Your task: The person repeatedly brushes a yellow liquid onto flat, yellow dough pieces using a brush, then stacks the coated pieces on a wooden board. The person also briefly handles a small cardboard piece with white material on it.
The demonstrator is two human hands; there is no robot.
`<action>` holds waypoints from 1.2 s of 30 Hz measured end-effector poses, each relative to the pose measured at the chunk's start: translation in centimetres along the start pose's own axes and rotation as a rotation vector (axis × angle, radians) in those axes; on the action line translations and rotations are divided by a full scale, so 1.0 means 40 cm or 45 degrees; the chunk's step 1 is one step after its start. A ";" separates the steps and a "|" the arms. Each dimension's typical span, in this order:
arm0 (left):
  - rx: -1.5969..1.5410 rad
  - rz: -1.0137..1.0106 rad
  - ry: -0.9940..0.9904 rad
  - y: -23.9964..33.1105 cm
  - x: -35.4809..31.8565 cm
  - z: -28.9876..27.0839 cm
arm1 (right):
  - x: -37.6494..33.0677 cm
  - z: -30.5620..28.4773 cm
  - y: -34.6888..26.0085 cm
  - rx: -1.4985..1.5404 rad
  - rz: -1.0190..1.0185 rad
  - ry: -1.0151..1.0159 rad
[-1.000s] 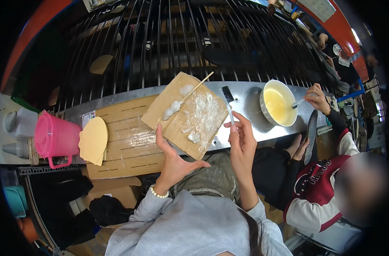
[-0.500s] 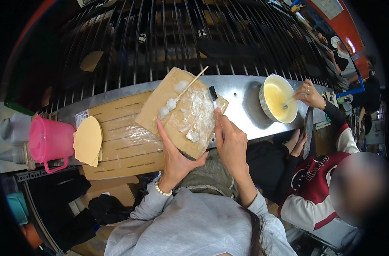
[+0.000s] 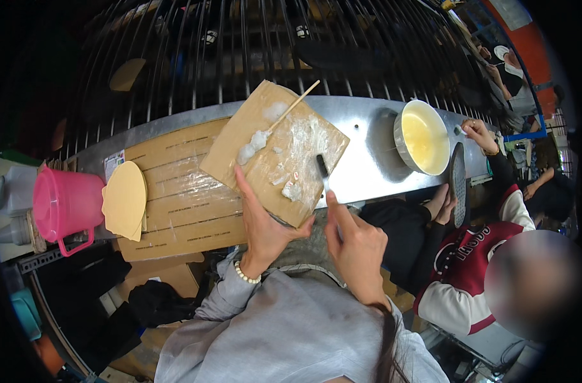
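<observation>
The left hand [image 3: 265,223] grips the cardboard [image 3: 275,153] tilted; the right hand [image 3: 355,246] holds a scraper [image 3: 321,167] on it, mid-scraping; next, push paste [image 3: 253,145] clear.

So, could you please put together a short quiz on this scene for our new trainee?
1. True or false: the left hand holds the cardboard piece.
2. What does the right hand hold: A a brush, B a cup, C scissors?
3. What colour is the jug beside the stack of round sheets?

Key: 1 true; 2 A; 3 pink.
</observation>
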State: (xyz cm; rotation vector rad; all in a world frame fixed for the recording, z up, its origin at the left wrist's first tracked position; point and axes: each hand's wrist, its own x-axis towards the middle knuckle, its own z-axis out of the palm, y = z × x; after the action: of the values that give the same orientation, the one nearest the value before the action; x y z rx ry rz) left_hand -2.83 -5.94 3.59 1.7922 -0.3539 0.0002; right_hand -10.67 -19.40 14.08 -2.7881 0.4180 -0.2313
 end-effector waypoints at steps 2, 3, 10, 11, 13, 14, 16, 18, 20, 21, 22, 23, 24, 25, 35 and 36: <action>0.024 0.031 -0.003 0.000 0.000 -0.003 | -0.025 -0.023 -0.004 0.068 -0.050 -0.003; 0.015 0.050 -0.020 0.005 -0.002 0.002 | -0.037 -0.044 -0.005 0.083 -0.058 0.002; 0.000 -0.064 -0.111 0.033 -0.004 -0.018 | 0.009 -0.147 0.038 0.711 0.271 -0.240; -0.041 -0.075 -0.132 0.037 -0.006 -0.011 | 0.011 -0.150 0.040 0.805 0.308 -0.190; -0.065 -0.029 -0.136 0.039 0.002 -0.004 | 0.012 -0.140 0.053 0.906 0.320 -0.128; -0.053 -0.005 -0.119 0.032 -0.003 -0.006 | 0.025 -0.122 0.059 0.900 0.316 -0.138; 0.060 -0.012 -0.086 0.028 -0.012 -0.004 | 0.062 -0.101 0.048 0.721 0.163 -0.034; 0.113 -0.011 -0.047 0.019 -0.009 -0.016 | 0.102 -0.071 0.042 0.591 -0.014 0.048; 0.064 0.034 -0.074 0.032 -0.005 -0.012 | 0.112 -0.106 0.032 0.560 0.041 0.006; 0.086 0.072 -0.081 0.030 -0.007 -0.012 | 0.117 -0.123 0.021 0.546 0.046 0.025; 0.112 0.095 -0.092 0.033 -0.009 -0.007 | 0.118 -0.132 0.023 0.529 0.012 0.082; 0.135 0.123 -0.100 0.036 -0.005 -0.005 | 0.125 -0.139 0.032 0.514 -0.036 0.137; 0.140 0.123 -0.106 0.040 -0.014 0.003 | 0.130 -0.140 0.041 0.501 -0.072 0.163; 0.150 0.139 -0.095 0.041 -0.006 0.005 | 0.140 -0.145 0.035 0.528 -0.109 0.214; 0.165 0.193 -0.036 0.046 0.008 0.002 | 0.145 -0.055 0.014 0.701 -0.190 0.396; 0.154 0.205 -0.042 0.051 0.010 0.005 | 0.140 -0.016 0.038 0.595 -0.230 0.331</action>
State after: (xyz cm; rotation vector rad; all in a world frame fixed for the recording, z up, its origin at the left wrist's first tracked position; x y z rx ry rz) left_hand -2.98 -6.64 5.54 1.8799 -0.5307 0.1082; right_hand -5.90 -22.69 14.80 -2.3376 0.1420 -0.6482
